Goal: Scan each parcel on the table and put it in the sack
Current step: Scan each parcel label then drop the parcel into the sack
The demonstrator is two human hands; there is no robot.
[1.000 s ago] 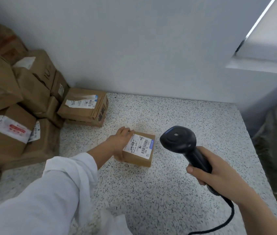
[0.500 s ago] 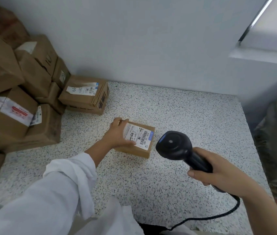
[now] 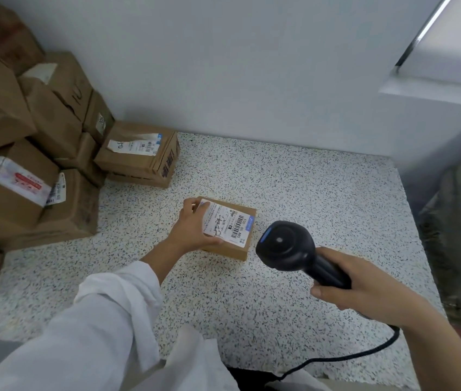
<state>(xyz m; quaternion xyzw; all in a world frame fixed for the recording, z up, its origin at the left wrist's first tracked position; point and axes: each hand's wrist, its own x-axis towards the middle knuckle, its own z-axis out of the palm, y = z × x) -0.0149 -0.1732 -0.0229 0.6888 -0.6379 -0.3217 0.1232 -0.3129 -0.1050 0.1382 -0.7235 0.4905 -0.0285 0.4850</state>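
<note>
- A small parcel is found lying flat on the speckled surface, near its middle, with the label uppermost (a barcode is printed on it).
- The parcel's left end is grasped by the left hand. Its fingers are curled over the far edge, and the thumb is laid along the near edge, over part of the label.
- A black scanner is held by the right hand, with the fingers clenched round the handle. The head is poised just right of the parcel, apart from it.
- A cable is run from the handle towards the near edge.
- Stacked boxes are noted at the left, against the wall.
- A dark mass at the right edge is too blurred to be identified.
</note>
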